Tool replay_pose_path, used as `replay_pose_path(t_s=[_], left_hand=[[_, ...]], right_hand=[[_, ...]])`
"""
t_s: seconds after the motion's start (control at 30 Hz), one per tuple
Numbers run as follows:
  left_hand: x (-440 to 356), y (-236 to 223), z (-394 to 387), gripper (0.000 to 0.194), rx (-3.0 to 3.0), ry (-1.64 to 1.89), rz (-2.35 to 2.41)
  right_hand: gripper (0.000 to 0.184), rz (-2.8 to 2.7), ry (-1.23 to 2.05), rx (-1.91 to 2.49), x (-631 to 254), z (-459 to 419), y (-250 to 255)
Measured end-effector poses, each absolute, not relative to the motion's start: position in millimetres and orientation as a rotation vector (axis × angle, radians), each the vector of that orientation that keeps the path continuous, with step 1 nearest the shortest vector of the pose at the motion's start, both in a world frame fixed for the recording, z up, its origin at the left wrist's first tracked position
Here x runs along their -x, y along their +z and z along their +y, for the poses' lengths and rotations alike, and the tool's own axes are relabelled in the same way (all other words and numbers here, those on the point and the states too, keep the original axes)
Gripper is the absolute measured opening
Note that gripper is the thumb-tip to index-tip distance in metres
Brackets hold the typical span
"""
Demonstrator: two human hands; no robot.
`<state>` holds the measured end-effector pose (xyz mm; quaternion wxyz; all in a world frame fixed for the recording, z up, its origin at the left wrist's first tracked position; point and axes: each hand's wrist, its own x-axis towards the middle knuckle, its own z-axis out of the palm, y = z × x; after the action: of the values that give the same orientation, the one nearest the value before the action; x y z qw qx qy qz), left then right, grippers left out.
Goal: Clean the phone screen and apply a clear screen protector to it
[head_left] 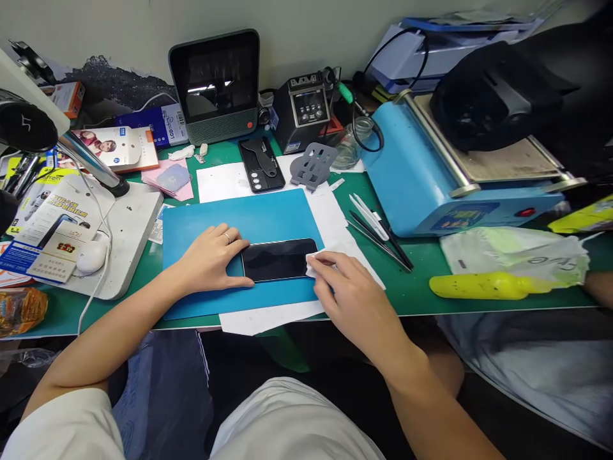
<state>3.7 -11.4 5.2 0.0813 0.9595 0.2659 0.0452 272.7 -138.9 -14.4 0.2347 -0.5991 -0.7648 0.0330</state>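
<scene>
A smartphone (278,260) with a dark, glossy screen lies lengthwise on a blue mat (205,220). My left hand (213,260), a ring on one finger, grips its left end, with the thumb along the near edge and the fingers at the far corner. At the opposite end, my right hand (347,287) pinches a small white wipe (311,260) against the phone's right edge. Beyond the mat lies a black phone case (261,165) with a dark, rounded tool on it, beside a grey folding phone stand (313,165).
Tweezers (378,237) and pen-like tools lie right of the white paper (335,214). Further right are a blue machine (412,172), a yellow bottle (483,285) and another person's arm (598,287). A screen device (215,83) and soldering station (304,112) stand behind; a white stand base (129,236) is left.
</scene>
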Motion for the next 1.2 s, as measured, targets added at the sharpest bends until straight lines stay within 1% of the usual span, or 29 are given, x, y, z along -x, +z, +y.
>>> replay_pose_path(t_s=[0.13, 0.33, 0.47, 0.67, 0.97, 1.2], left_hand=[[-3.1, 3.1, -9.6, 0.076, -2.869, 0.181, 0.787], [-0.6, 1.2, -7.8, 0.076, -2.879, 0.197, 0.761], [-0.8, 3.1, -8.5, 0.076, -2.869, 0.204, 0.767], [-2.6, 5.5, -9.2, 0.078, -2.864, 0.159, 0.784], [-2.7, 5.6, -8.7, 0.078, -2.867, 0.152, 0.787], [-3.4, 4.5, -8.3, 0.078, -2.872, 0.159, 0.778]], right_hand=[[0.034, -2.119, 0.035, 1.631, -255.5, -138.5, -15.4], [0.038, -2.184, 0.024, 1.560, -215.9, -123.1, -15.4], [0.036, -2.192, 0.020, 1.531, -232.7, -125.8, -13.3], [0.033, -2.132, -0.045, 1.607, -266.6, -143.5, -14.4], [0.033, -2.164, -0.088, 1.618, -266.6, -138.2, -16.1], [0.037, -2.226, -0.087, 1.569, -257.4, -139.0, -14.5]])
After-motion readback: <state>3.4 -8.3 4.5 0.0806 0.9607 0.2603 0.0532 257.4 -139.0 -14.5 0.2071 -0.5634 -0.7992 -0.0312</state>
